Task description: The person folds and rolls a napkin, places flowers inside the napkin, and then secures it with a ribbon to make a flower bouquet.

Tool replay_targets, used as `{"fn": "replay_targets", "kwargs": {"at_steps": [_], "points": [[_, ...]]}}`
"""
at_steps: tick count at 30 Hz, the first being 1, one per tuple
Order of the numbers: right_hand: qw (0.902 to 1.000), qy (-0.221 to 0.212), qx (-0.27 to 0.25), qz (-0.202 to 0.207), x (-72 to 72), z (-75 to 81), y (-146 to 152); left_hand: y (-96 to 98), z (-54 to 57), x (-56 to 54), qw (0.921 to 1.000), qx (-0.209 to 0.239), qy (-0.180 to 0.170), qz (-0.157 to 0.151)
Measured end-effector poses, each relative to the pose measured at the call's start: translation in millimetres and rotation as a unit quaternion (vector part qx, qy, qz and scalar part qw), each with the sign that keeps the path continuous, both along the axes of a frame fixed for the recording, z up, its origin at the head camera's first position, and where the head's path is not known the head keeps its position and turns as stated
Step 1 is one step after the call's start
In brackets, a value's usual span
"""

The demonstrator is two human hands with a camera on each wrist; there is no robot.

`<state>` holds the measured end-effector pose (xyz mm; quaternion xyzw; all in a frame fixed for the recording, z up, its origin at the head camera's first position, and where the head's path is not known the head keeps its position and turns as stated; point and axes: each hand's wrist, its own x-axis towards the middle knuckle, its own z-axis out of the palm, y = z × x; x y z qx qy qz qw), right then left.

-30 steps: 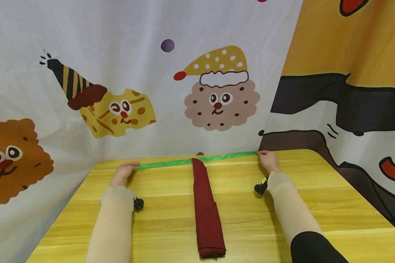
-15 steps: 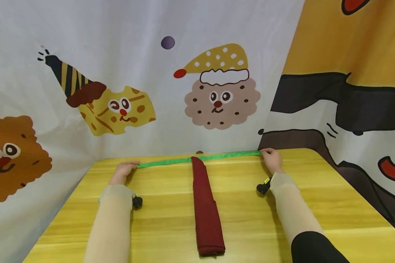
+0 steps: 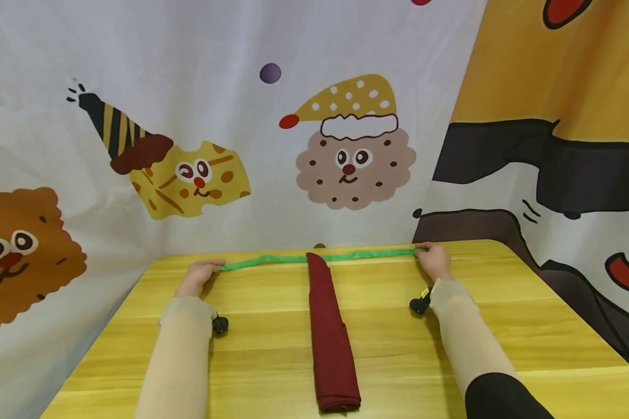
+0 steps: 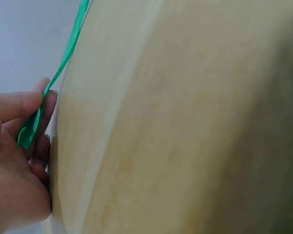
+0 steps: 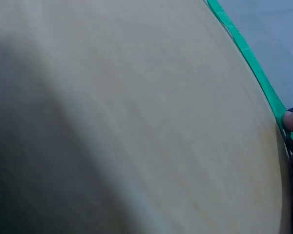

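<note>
A long green ribbon [image 3: 372, 254] stretches from side to side near the table's back edge. My left hand [image 3: 198, 278] pinches its left end; in the left wrist view the thumb presses the ribbon [image 4: 68, 56] against the fingers, and a short tail hangs inside the hand [image 4: 14, 156]. At the other end my right hand [image 3: 434, 260] pinches the ribbon, with only its fingertips showing in the right wrist view. A folded dark red cloth [image 3: 331, 337] lies lengthwise in the middle of the table, its narrow far tip overlapping the ribbon.
The wood-grain table [image 3: 262, 361] carries the cloth between my two forearms. Right behind its back edge hangs a white curtain [image 3: 215, 87] printed with cartoon figures. A small black device sits at each wrist.
The ribbon was nearly straight and has gone slack, with a small wave left of the cloth. My right hand has shifted slightly right; my left hand stays about in place.
</note>
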<state>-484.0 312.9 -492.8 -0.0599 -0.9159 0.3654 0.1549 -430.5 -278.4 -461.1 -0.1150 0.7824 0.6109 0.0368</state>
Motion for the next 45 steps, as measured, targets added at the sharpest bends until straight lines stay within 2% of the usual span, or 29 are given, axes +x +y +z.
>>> {"fn": "replay_targets", "kwargs": {"at_steps": [7, 16, 24, 32, 45], "points": [[0.9997, 0.002, 0.003, -0.025, 5.2, 6.1, 2.6, 9.0, 4.0, 1.3, 0.9997, -0.021, -0.005, 0.01], [0.9984, -0.011, 0.054, 0.015, 9.3, 13.8, 2.7, 10.7, 6.4, 3.7, 0.9991, -0.04, 0.004, 0.014], [0.9983, -0.017, 0.054, 0.012, 11.1, 11.7, -1.7, 5.7, 7.2, 4.6, 0.9978, -0.066, 0.005, 0.001], [0.9993, 0.016, 0.035, 0.001, 20.5, 9.5, 2.5, 0.5, 0.9, 5.3, 0.9983, -0.058, 0.004, 0.002], [0.9985, 0.018, 0.045, -0.024, 38.3, 4.6, 9.2, -2.0, -0.4, 19.3, 0.9991, -0.041, -0.002, 0.01]]}}
